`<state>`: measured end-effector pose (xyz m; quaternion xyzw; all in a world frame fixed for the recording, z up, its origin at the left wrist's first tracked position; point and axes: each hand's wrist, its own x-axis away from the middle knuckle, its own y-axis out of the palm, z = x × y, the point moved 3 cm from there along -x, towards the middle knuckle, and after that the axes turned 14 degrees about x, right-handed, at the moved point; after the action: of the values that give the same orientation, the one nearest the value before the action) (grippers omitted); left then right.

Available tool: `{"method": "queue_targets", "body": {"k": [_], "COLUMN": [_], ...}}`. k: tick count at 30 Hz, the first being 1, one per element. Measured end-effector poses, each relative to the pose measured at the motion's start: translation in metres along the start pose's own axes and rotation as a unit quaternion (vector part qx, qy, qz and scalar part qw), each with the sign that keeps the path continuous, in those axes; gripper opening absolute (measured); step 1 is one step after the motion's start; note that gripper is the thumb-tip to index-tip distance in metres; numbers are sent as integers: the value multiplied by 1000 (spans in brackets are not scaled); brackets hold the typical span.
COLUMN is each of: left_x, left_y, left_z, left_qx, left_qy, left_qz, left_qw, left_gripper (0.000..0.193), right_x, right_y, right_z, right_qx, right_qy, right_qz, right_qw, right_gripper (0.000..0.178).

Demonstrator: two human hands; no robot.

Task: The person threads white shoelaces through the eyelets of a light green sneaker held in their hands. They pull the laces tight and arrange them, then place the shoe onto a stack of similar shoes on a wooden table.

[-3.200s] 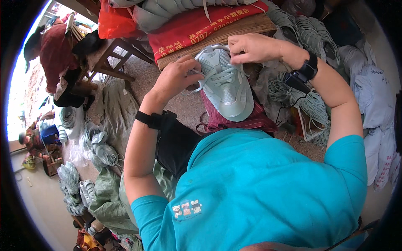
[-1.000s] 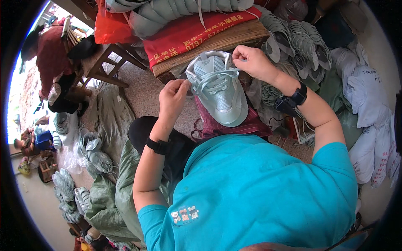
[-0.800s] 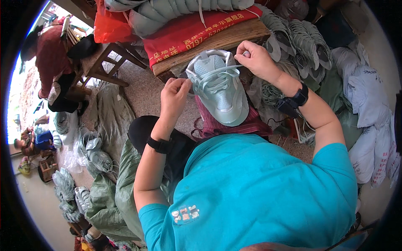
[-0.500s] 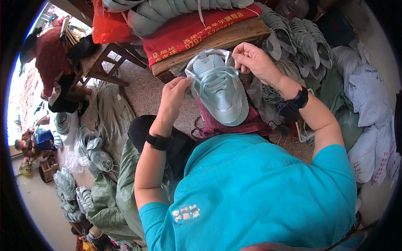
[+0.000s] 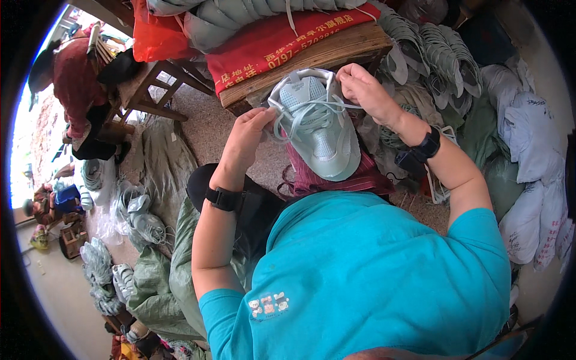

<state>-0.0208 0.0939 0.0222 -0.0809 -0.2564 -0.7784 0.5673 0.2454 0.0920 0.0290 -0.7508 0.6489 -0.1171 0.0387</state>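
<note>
A pale green shoe upper, criss-crossed with matching lace, lies over the maroon striped cloth at my lap. Its padded collar points toward the bench. My left hand pinches the collar's left edge, thumb against fingertips, and a loop of lace hangs just below it. On the other side, my right hand is closed with its fingertips at the collar's right edge. A lace end sticks out beneath the right hand. Both wrists wear black bands.
Ahead stands a wooden bench with a red cloth and more stacked uppers. Further bundles of uppers are at right, beside white sacks. Green sacks lie left. A person sits near a wooden stool.
My right hand has shifted slightly right and now meets the collar edge. The lace end now sticks out to the right of the upper. My left hand stays at the left edge.
</note>
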Motion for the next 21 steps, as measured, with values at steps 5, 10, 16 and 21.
{"method": "queue_targets", "body": {"k": [5,10,16,21], "left_x": [-3,-9,-11,-15], "left_y": [9,-9,-6,3], "left_z": [4,19,36,48], "left_qx": [-282,-260,-322,-401], "left_qy": [216,210,195,222], "left_qz": [37,-47,-112,-136], "left_qw": [934,941,920,878], "left_gripper": [22,16,27,19], "right_x": [0,4,2,-6], "right_y": [-2,-3,-4,7], "right_z": [3,-12,-33,-48], "right_qx": [129,180,330,611], "right_qy": [-87,-37,-14,-225], "right_qz": [16,-56,-81,-88], "right_qw": [988,981,940,754], "right_gripper": [16,22,27,39]}}
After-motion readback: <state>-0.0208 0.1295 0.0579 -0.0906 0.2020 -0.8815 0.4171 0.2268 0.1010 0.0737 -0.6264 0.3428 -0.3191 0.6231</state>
